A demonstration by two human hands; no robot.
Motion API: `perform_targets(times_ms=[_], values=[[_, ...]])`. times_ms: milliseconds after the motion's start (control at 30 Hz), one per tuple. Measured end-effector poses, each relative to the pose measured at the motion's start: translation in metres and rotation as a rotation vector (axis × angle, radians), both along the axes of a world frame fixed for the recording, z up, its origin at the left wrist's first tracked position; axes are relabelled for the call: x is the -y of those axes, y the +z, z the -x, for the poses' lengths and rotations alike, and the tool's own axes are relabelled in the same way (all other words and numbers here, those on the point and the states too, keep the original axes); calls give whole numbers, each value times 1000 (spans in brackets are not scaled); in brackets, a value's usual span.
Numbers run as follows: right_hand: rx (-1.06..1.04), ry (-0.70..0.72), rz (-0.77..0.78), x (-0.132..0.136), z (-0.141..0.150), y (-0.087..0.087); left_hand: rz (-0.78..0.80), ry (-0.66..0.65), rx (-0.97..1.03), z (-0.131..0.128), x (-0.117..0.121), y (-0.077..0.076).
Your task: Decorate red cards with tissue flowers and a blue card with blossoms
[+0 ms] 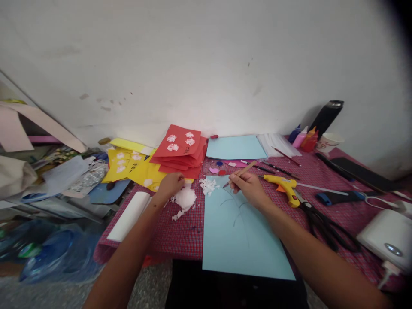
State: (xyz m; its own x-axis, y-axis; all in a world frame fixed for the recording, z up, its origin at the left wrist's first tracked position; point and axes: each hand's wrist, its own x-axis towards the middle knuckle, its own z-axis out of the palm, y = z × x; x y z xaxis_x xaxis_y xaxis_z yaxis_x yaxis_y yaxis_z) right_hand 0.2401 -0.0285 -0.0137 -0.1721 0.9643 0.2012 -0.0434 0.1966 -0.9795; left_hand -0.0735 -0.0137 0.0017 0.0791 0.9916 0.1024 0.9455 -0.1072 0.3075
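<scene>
My right hand (247, 186) grips a thin paintbrush (248, 168) with a pale wooden handle, its dark tip at the upper part of a light blue sheet (231, 249). Thin dark curved strokes are on that sheet. A heap of white shredded bits (208, 185) lies at the sheet's top left corner. My left hand (172, 185) hovers over or touches a larger white pulpy clump (186, 198) on the checked cloth. Its fingers are curled together; whatever they hold is hidden.
Red cards (182, 143) with white blossoms and yellow cards (120, 165) lie behind and left. A white roll (128, 216) rests on the left edge. Rightward are a yellow glue gun (285, 186), black scissors (325, 223), paint bottles (301, 138), and a black flask (328, 118).
</scene>
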Motion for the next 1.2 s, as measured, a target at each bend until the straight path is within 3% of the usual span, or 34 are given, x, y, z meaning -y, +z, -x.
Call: perform_targets(times_ms=[200,500,567,667,833,1000,1200], values=[[10,4,7,0,0,-1,82,-61,12,-2,-8,0],[2,0,3,1,1,1,82,7,205,-3,-2,9],[-9,0,-9,2,1,3,18,44,378,-8,2,13],[-64,-4,-44,5,2,7,-59,108,822,-28,10,18],[-158,22,-106,11,2,14,65,79,1381,-89,26,17],[-178,77,-89,13,0,16,181,20,1573,-127,38,0],[-120,92,-44,12,3,15,250,16,1584,-131,44,-8]])
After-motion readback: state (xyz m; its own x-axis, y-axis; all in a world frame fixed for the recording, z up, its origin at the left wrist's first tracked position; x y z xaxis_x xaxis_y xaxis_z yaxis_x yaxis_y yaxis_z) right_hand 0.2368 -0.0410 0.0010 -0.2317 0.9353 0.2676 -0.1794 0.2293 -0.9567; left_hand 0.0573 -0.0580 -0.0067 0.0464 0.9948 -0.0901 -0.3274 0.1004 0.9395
